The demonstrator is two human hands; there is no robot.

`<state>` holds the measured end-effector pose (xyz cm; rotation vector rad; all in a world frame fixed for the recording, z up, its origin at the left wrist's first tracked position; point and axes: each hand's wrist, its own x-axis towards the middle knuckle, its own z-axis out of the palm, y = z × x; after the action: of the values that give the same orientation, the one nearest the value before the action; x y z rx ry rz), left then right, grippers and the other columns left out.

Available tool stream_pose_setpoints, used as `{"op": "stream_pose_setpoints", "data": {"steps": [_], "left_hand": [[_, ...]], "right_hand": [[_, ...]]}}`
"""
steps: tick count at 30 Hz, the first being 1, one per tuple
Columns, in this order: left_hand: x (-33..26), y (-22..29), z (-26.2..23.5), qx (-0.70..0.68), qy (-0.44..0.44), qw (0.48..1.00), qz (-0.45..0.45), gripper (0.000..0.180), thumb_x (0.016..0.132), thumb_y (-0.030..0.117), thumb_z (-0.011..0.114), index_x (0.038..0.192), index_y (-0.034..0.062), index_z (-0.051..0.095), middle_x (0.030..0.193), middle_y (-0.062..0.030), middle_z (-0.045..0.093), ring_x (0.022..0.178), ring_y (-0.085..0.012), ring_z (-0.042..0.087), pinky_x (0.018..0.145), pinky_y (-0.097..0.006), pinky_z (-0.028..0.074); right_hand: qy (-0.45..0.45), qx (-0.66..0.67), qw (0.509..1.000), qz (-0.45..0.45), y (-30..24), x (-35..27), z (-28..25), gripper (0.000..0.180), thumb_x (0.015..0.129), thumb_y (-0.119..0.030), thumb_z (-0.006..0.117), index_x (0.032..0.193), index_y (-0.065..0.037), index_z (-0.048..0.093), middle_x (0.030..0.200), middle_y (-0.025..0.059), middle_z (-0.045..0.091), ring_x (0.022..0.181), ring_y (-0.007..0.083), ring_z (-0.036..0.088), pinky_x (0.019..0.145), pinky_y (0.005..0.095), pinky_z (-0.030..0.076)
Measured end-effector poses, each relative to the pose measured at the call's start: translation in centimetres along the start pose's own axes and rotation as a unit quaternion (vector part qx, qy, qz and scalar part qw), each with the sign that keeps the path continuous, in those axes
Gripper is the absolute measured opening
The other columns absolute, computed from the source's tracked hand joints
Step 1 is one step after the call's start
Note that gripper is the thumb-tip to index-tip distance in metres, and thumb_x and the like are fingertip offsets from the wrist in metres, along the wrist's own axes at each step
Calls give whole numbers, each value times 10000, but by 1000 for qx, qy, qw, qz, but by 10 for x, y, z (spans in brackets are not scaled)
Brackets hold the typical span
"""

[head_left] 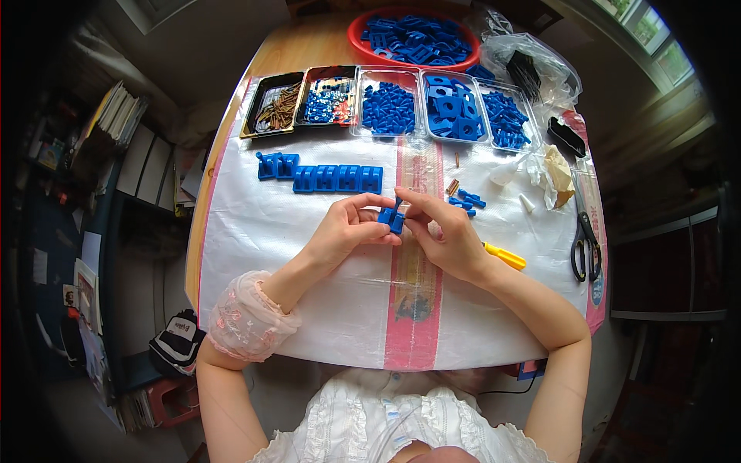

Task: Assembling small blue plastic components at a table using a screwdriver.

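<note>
- The small blue plastic part [392, 218] sat above the middle of the table, over the red stripe of the white woven plastic sheet [255, 224], pinched between both hands.
- The left hand [347, 230] gripped its left side with thumb and forefinger closed tight on it; the right hand [444, 231] held the right side the same way, fingertips nearly touching the left's.
- The part looked like hard moulded plastic, so probably light, stiff and smooth; it seemed best held by its flat outer faces, since narrow prongs or clips could snap under a twist.
- It may have been two pieces being pressed together, though the fingers hid the joint.
- A row of joined blue blocks [320, 176], square-edged and glossy, lay just beyond the hands.
- Loose blue bits [465, 201] and a short brass-coloured pin [452, 186] lay near the right hand.
- A yellow-handled tool [505, 257] rested just beside the right wrist; black-handled scissors [584, 243] lay farther right.
- Clear and black trays [386, 108] held blue parts and brownish pins; a red bowl [356, 38] behind them was heaped with blue pieces.
</note>
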<state>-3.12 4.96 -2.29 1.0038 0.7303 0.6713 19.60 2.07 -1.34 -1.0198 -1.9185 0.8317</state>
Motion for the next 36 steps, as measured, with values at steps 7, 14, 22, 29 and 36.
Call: {"op": "stream_pose_setpoints", "data": {"steps": [7,14,22,29,36], "left_hand": [[1,1,7,-38,13,999,18,198,1023,105,622,1203,23,622,1037,-103,720,900,-171,739,843,-297,638],[1,-2,0,4,-24,999,21,161,1052,174,611,1134,37,627,983,-106,713,840,-177,747,766,-266,641],[2,-1,-5,-1,-47,999,19,160,1038,175,637,1123,40,624,973,-117,728,811,-185,759,732,-255,630],[1,-2,0,30,-33,998,40,127,1030,113,637,1128,37,612,976,-100,739,812,-163,754,747,-261,630],[2,-2,1,-31,-52,998,29,147,1044,131,618,1166,52,592,1007,-91,718,820,-132,733,778,-254,624]], "right_hand": [[-15,-36,998,-55,-4,3,-5,499,905,74,645,1386,-48,595,1127,181,706,963,331,721,818,396,578],[-71,-14,994,-77,-4,7,-16,510,883,50,685,1373,-68,603,1042,165,724,891,337,726,778,396,581],[-89,136,985,65,-10,7,-19,516,883,63,700,1373,-79,619,883,80,713,783,154,699,736,310,563],[-44,10,999,5,-13,0,-8,661,891,117,662,1491,-111,504,832,70,675,762,128,664,697,266,518],[8,36,999,-21,-14,-1,-4,665,892,105,667,1478,-91,422,778,67,635,681,142,630,611,277,482]]}}
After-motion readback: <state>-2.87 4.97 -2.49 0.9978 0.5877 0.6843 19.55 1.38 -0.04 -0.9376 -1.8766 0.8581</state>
